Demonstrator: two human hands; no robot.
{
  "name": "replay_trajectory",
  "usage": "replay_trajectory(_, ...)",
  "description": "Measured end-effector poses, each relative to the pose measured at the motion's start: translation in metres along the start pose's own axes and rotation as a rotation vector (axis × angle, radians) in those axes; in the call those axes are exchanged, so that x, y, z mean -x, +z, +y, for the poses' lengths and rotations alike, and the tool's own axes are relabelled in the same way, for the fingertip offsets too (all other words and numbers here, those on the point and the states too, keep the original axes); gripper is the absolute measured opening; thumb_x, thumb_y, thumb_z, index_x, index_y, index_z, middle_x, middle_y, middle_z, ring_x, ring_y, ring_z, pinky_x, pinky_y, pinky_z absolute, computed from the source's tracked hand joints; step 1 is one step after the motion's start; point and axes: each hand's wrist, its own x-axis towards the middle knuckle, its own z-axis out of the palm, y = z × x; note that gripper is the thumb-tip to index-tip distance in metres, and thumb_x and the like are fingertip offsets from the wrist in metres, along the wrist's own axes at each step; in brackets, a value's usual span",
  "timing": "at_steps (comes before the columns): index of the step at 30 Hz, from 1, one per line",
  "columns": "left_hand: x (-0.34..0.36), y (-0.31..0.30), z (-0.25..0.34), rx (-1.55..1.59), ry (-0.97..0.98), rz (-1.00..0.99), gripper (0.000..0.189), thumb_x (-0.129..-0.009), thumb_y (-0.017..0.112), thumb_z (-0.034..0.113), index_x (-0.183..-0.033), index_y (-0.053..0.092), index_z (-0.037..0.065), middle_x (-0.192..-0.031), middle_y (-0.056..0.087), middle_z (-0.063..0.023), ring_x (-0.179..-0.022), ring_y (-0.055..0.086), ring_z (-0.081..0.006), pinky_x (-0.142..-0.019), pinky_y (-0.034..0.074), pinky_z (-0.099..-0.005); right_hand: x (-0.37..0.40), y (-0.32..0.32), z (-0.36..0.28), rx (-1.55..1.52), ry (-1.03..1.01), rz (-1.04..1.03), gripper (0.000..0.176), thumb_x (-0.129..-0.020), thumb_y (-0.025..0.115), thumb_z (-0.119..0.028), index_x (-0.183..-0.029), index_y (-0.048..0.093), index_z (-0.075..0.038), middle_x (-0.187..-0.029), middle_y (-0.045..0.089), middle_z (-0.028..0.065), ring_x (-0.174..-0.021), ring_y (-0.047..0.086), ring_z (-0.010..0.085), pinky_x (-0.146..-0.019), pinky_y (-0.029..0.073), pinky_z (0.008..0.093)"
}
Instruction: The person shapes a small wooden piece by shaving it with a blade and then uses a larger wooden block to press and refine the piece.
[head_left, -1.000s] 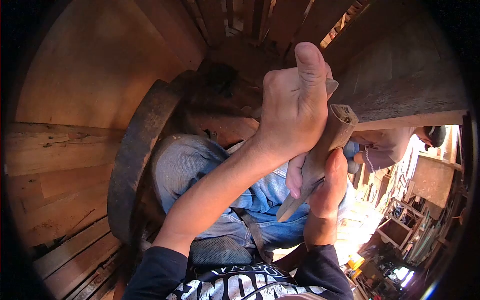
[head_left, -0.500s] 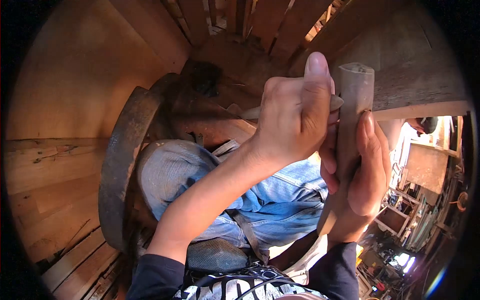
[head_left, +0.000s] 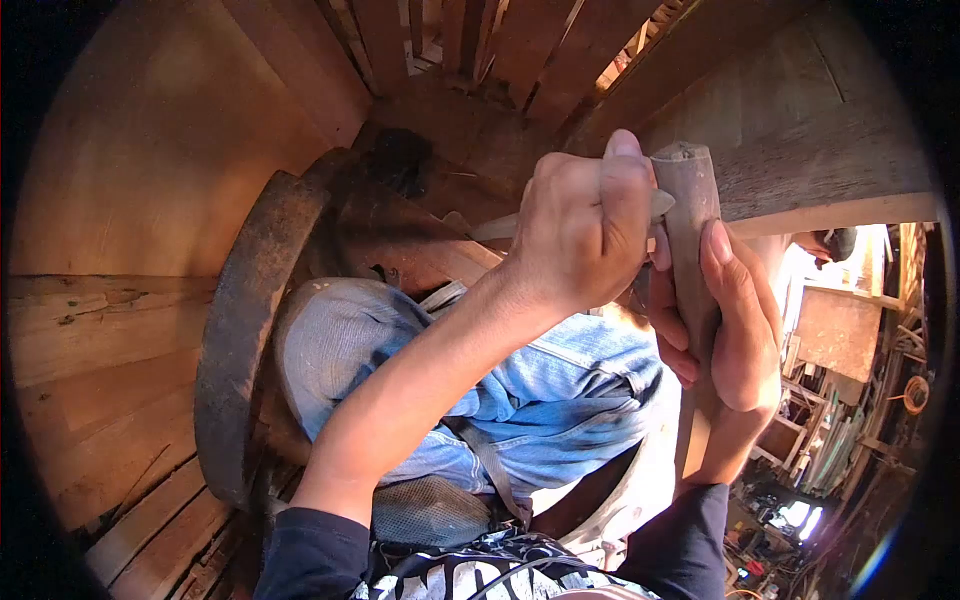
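My left hand is closed round a slim tool, its thumb pointing up. One end of the tool sticks out on the left; its pale pointed end touches or nearly touches a long wooden piece. My right hand grips this wooden piece below its top end, fingers wrapped round both sides. The piece stands roughly upright, its lower part running down along my right forearm. What exactly the tool is, I cannot make out, as my left fist hides its middle.
A dark curved block stands left of my bent knee in blue jeans. Wooden boards line the left side. A plank edge juts in at the right. Beyond it, part of another person and a cluttered lower area show.
The top of the wooden piece has moved left and slightly down, while its lower part has swung right. My left thumb is slightly lower, with the tool still in that hand.
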Motion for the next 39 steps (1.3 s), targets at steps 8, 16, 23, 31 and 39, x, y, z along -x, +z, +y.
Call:
replay_trajectory(8,-0.001,0.002,0.002,-0.013,-0.005,-0.079,0.024,-0.094,0.041,0.009,-0.072,0.047,0.0,-0.05,0.056,-0.0127,-0.049,0.06,-0.0359,-0.042,0.046,-0.0393,0.002,-0.007,0.0,0.02,0.065,0.02,0.045,-0.096,0.042,-0.048,-0.095,0.053,-0.005,-0.057,0.045,0.0034,-0.041,0.037,0.0077,-0.035,0.026,0.0211)
replay_trajectory(16,0.001,0.008,-0.007,-0.123,0.189,-0.046,0.02,-0.09,0.045,0.007,-0.072,0.047,0.0,-0.05,0.058,-0.0102,-0.046,0.06,-0.0335,-0.042,0.047,-0.0391,0.001,-0.014,-0.001,0.02,0.078,-0.021,0.048,-0.096,0.04,-0.05,-0.095,0.053,-0.004,-0.055,0.043,0.0036,-0.039,0.035,0.0083,-0.034,0.026,0.0219)
replay_trajectory(23,0.002,0.005,-0.004,-0.125,0.078,-0.145,0.01,-0.087,0.05,0.005,-0.08,0.048,-0.002,-0.05,0.058,-0.0076,-0.044,0.058,-0.0327,-0.04,0.046,-0.0384,0.007,-0.017,0.004,-0.062,0.108,-0.055,0.047,-0.096,0.04,-0.049,-0.095,0.053,-0.004,-0.056,0.043,0.0042,-0.039,0.033,0.0084,-0.034,0.026,0.0213)
replay_trajectory(31,0.006,0.009,-0.007,-0.2,0.115,-0.099,0.016,-0.089,0.045,0.007,-0.076,0.046,-0.002,-0.058,0.051,-0.0175,-0.05,0.056,-0.0368,-0.043,0.042,-0.0388,0.01,-0.015,0.002,-0.007,0.101,-0.021,0.046,-0.097,0.04,-0.048,-0.095,0.053,-0.004,-0.056,0.043,0.0039,-0.039,0.034,0.0085,-0.035,0.027,0.0226)
replay_trajectory(39,0.001,0.003,-0.001,-0.026,-0.079,-0.222,0.014,-0.087,0.053,0.01,-0.079,0.053,-0.001,-0.06,0.058,-0.0141,-0.053,0.056,-0.0359,-0.051,0.042,-0.0441,0.013,-0.013,-0.007,0.086,0.099,-0.007,0.046,-0.098,0.038,-0.047,-0.093,0.051,-0.004,-0.056,0.042,0.0035,-0.039,0.036,0.0086,-0.035,0.028,0.0226)
